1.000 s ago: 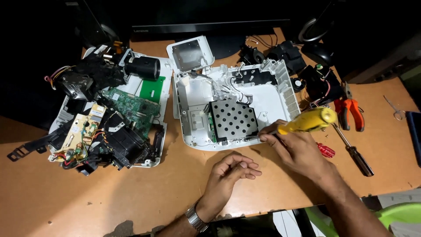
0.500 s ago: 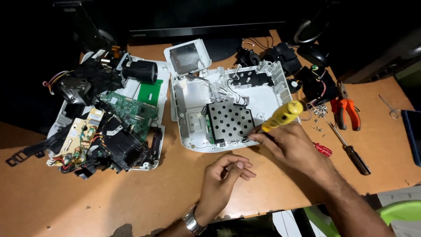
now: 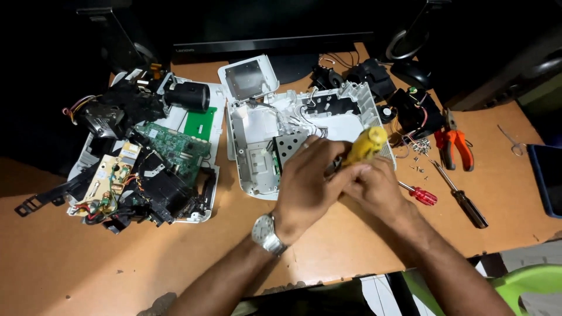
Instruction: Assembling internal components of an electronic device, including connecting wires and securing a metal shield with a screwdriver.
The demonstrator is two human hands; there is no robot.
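Nearest us, our forearms run off the bottom edge, with a green chair (image 3: 527,284) cut off at the lower right. Our right hand (image 3: 374,187) is closed around a yellow-handled screwdriver (image 3: 366,145); its tip is hidden behind our hands, so we cannot tell what it touches. Our left hand (image 3: 307,181), a watch (image 3: 268,233) on its wrist, is curled over the right one and over the near edge of the white shell (image 3: 257,126); whether it grips anything we cannot tell. That open shell lies on the table (image 3: 88,269) and holds a perforated metal plate (image 3: 291,145), half covered by our left hand, with white wires behind it. Just right of our hands lie a red screwdriver (image 3: 422,195), a black one (image 3: 462,198), loose screws (image 3: 418,158) and orange pliers (image 3: 453,145). To the left, a second white shell (image 3: 205,208) is heaped with a green circuit board (image 3: 175,146), a yellowish board (image 3: 108,175), black parts and a lens barrel (image 3: 188,96). Farthest back, a monitor (image 3: 275,29) is lost in the dark.
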